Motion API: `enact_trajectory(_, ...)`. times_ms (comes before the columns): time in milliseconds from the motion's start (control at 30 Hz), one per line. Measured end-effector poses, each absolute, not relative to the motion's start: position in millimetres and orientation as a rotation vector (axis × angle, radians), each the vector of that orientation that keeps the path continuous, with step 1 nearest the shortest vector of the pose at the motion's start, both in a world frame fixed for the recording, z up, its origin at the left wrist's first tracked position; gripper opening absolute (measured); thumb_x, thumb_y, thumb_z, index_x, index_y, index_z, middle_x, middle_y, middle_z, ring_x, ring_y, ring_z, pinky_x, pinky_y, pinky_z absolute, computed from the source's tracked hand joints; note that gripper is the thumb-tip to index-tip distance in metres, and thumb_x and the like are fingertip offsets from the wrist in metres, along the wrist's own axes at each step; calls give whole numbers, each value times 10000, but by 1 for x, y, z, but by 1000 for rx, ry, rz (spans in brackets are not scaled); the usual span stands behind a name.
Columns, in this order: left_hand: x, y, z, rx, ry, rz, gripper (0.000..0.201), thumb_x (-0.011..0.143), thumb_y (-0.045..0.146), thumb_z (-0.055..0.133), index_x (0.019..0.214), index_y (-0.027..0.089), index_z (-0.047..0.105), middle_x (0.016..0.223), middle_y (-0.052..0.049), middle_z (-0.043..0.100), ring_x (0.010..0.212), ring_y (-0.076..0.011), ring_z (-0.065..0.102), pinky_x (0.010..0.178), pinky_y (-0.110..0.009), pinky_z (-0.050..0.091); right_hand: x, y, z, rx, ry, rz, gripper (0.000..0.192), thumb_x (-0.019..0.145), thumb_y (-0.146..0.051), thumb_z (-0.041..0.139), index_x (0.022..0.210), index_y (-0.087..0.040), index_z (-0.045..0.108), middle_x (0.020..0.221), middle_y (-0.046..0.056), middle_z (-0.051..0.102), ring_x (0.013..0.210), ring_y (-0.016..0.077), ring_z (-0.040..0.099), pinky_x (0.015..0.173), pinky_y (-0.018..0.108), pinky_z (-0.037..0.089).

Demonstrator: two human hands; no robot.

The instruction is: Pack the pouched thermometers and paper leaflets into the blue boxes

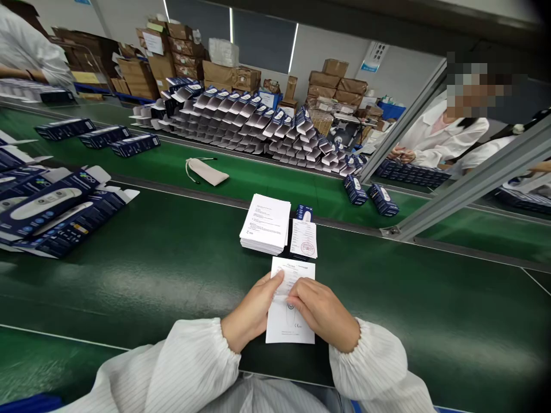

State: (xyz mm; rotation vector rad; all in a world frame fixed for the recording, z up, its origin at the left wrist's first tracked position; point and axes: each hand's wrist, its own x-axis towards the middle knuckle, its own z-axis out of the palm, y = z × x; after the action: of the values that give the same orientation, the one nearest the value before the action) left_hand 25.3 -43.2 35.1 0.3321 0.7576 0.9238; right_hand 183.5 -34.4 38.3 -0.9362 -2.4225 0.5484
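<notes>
A printed white leaflet (291, 330) with an outline drawing and a CE mark is held upright in front of me. My left hand (258, 304) grips its left edge, thumb on top and fingers underneath. My right hand (321, 307) has its fingers curled and pressed together on the leaflet's right side. Across the upper half a paper edge shows; whether this is a separate slip or a fold I cannot tell. Just beyond stands a stack of white leaflets (267, 221). To its right lies a slip with a red stamp (303, 238), partly over a small blue box (304, 213).
Open blue cartons (55, 206) pile up at left. A drawstring pouch (209, 171) and several closed boxes (135, 145) lie on the green belt (241, 183). Rows of open cartons (241, 120) stand behind it. A metal post (469, 186) slants at right, near a co-worker (443, 129).
</notes>
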Motion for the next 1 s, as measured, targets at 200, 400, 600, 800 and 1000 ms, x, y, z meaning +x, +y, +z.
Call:
enact_trajectory(200,26,-42,32,334,767,884,263,839,344,623,956,109,618,751,-60,682,685,-174,648,694,-291,471,182,-29,33,-927,-2420,535,338,1014,-350,310,733,-204,429,685,9,519,641,154,500,599,289,421)
enact_trajectory(400,29,-39,31,365,772,861,254,809,307,660,931,85,634,769,-94,700,692,-201,661,724,-327,476,190,-15,44,-910,-2335,557,388,998,-386,361,663,-203,437,624,-12,482,575,135,470,549,266,375)
enact_trajectory(600,29,-30,18,502,707,777,407,763,373,698,1046,88,632,966,-147,705,900,-264,669,895,-418,445,238,62,29,-1321,-1506,592,458,939,-548,354,731,-195,557,731,37,589,676,169,565,637,289,478)
enact_trajectory(800,39,-21,0,554,755,746,381,636,368,772,883,89,689,844,-129,711,855,-265,671,899,-435,452,265,110,-19,-1521,-1377,640,479,730,-659,555,794,-188,613,790,80,677,734,241,635,745,390,515)
enact_trajectory(1000,42,-9,-14,573,946,603,407,537,356,813,850,109,733,916,-169,709,1013,-376,633,979,-574,383,280,114,-43,-1675,-1471,698,408,744,-629,508,900,-276,638,924,48,709,925,314,646,926,489,449)
